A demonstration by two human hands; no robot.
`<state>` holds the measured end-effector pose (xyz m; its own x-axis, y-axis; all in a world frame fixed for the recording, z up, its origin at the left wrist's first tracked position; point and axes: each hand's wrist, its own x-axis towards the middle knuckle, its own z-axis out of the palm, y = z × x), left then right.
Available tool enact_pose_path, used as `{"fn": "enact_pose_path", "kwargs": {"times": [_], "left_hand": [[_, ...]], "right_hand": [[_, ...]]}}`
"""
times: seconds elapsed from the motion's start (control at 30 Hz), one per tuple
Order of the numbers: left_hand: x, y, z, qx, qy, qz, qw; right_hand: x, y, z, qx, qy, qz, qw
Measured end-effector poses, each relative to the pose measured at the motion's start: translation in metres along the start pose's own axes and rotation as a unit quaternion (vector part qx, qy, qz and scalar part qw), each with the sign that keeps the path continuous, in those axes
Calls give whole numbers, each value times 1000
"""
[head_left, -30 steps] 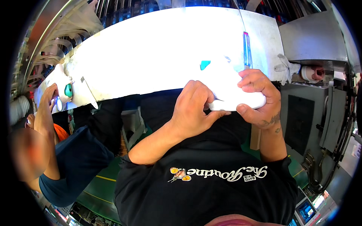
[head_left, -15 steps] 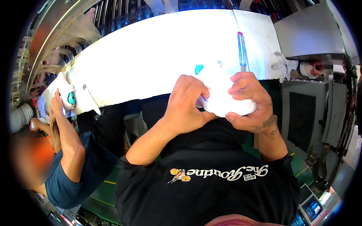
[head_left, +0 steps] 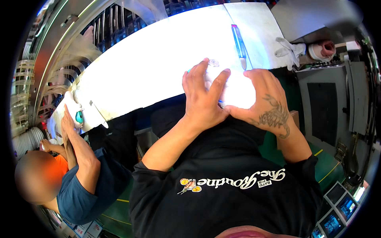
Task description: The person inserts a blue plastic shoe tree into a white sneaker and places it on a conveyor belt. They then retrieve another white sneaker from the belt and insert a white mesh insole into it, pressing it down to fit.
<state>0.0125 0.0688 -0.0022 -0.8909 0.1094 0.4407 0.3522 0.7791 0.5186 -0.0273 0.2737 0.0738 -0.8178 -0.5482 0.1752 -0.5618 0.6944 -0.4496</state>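
Observation:
A white shoe-shaped piece (head_left: 240, 93) lies at the near edge of the bright white tabletop, its details washed out by glare. My left hand (head_left: 204, 93) grips its left side, fingers bent over the top and thumb near the close edge. Around the right side curls my right hand (head_left: 270, 99), with a thumb meeting the left one at the front. A sliver of teal shows beside my left fingers. Just beyond lies a small clear round item (head_left: 213, 63). Farther right is a slim blue-handled knife (head_left: 239, 45), its pale blade toward me.
A co-worker (head_left: 85, 186) on the left has hands on a similar white piece with a teal part (head_left: 79, 116). A pale glove (head_left: 292, 51) hangs at the table's right end, beside a white cup-like thing (head_left: 320, 50). Rollers (head_left: 115, 25) run behind the table (head_left: 151, 59).
The view has shifted, moving the table's contents leftward. My left hand has opened out from a pinch and spread over the piece; my right hand has turned, back upward, along its side.

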Motion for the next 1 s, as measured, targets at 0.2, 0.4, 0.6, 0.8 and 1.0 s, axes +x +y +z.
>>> {"fn": "enact_pose_path", "kwargs": {"times": [0.2, 0.4, 0.6, 0.8, 1.0], "left_hand": [[6, 4, -2, -43, -4, -3, 999], [-2, -23, -44, -94, -40, 29, 994], [-7, 0, -96, -238, -18, 34, 971], [-22, -2, -89, -233, 19, 7, 972], [-26, 9, -84, -181, 31, -12, 983]], "right_hand": [[-9, 16, 6, 105, 0, 28, 994], [-7, 12, -4, 278, -14, -31, 960], [-8, -24, 66, 365, 63, -70, 926], [-18, -47, 110, 438, 167, -109, 876], [-18, -63, 90, 422, 213, -137, 871]]}}
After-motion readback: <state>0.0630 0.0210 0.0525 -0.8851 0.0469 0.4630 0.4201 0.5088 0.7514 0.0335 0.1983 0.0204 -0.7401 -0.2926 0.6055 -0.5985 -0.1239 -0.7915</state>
